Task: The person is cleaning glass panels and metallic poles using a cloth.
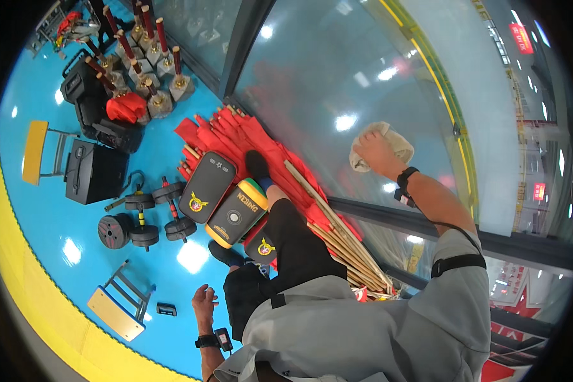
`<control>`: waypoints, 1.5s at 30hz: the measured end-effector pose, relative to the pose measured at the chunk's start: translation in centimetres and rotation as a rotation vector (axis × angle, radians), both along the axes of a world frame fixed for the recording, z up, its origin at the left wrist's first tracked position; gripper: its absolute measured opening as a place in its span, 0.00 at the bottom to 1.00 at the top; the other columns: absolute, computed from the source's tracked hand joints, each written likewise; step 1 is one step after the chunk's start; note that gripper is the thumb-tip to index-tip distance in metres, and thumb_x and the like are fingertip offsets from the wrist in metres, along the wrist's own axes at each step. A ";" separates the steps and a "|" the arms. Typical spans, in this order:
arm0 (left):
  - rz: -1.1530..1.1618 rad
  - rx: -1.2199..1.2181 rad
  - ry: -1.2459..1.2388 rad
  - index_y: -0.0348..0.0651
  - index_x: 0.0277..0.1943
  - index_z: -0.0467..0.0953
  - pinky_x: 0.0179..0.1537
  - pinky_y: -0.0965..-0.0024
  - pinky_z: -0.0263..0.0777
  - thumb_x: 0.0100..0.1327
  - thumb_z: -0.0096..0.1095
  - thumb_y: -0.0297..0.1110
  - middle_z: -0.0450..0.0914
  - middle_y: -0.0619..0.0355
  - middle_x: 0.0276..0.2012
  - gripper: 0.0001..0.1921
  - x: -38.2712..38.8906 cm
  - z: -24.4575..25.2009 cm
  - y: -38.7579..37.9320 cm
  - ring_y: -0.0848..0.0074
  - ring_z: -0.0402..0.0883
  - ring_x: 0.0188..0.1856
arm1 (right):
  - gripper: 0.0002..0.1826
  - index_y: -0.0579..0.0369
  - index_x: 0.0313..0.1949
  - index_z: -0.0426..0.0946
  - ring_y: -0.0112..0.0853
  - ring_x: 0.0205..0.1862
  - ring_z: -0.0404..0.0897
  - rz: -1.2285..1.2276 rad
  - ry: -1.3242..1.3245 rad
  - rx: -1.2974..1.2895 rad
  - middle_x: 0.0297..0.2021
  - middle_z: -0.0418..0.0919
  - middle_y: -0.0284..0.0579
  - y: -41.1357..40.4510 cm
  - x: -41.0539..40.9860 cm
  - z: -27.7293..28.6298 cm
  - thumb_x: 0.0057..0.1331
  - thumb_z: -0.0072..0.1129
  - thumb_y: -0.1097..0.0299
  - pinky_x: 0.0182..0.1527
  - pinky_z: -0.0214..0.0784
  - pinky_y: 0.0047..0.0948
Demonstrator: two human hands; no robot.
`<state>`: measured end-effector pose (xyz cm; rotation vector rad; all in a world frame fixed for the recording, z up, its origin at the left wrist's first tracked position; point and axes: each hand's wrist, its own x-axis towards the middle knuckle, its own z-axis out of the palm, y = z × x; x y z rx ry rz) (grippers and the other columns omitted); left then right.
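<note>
My right hand (376,149) presses a bunched beige cloth (399,143) flat against a large glass pane (310,95), fingers spread over it. Reflections of lights show in the glass around the cloth. My left hand (205,298) hangs low beside my leg, its fingers loosely bent and with nothing in it. Under and in front of my feet lie two dark strike pads, one with a star mark (207,187) and one with yellow ends (237,213). Beneath them is a heap of red flags (262,138) on wooden poles (336,229), along the foot of the glass.
Dumbbells (174,210), a black box speaker (95,172) and small stools (117,313) stand on the blue floor. Flagpoles in concrete blocks (160,104) crowd the upper left. A dark metal frame bar (363,210) runs below the pane.
</note>
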<state>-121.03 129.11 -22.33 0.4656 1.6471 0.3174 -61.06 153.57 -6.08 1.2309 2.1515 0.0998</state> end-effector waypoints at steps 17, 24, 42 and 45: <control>-0.162 0.158 0.031 0.30 0.58 0.73 0.32 0.71 0.79 0.66 0.60 0.37 0.83 0.50 0.38 0.23 -1.4 3.4 3.3 0.72 0.83 0.35 | 0.23 0.41 0.55 0.75 0.39 0.53 0.72 0.163 0.166 0.735 0.49 0.75 0.41 6.7 -1.0 15.9 0.58 0.55 0.73 0.59 0.61 0.42; -0.322 0.204 0.043 0.29 0.58 0.72 0.31 0.72 0.78 0.66 0.60 0.37 0.83 0.51 0.38 0.23 -1.9 3.7 6.8 0.73 0.83 0.35 | 0.22 0.43 0.52 0.76 0.41 0.57 0.71 -0.043 0.128 0.602 0.50 0.75 0.42 -8.1 3.2 9.9 0.56 0.56 0.72 0.62 0.59 0.42; -0.487 0.141 0.087 0.29 0.58 0.73 0.31 0.71 0.79 0.66 0.61 0.36 0.83 0.52 0.39 0.23 -0.7 5.0 8.0 0.73 0.83 0.35 | 0.12 0.44 0.43 0.79 0.43 0.52 0.72 -0.763 -0.159 0.253 0.45 0.76 0.45 -30.9 11.2 3.4 0.57 0.59 0.68 0.52 0.62 0.45; -0.482 0.089 0.098 0.29 0.57 0.73 0.31 0.71 0.79 0.66 0.61 0.37 0.83 0.51 0.39 0.22 -1.5 4.3 6.6 0.73 0.83 0.34 | 0.13 0.44 0.44 0.78 0.43 0.51 0.73 -0.833 -0.229 0.191 0.45 0.76 0.45 -29.7 10.0 1.1 0.57 0.60 0.68 0.51 0.63 0.45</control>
